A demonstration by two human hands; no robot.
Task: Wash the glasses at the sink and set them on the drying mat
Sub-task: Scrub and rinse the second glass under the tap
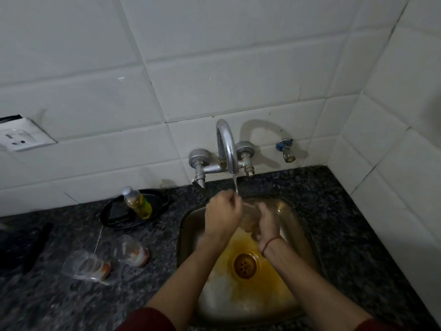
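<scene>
Two used glasses (87, 265) stand on the granite counter (148, 290), left of the sink (188, 220); the left hand (223, 216), fingers curled, pinches a clear glass (250, 210) by its rim, apparently crosswise under the tap (226, 144) stream; the right hand (266, 224) wraps its other end.

Over the sink (290, 211), the glass (250, 212) gripped by the right hand (266, 223) is a clear smear. The left hand (223, 212) hides its rim, perhaps reaching inside. Left of the sink, a near glass (87, 265) and a far glass (130, 252) are blurred. Farther left, the frame edge cuts off a dark object (23, 244).
</scene>
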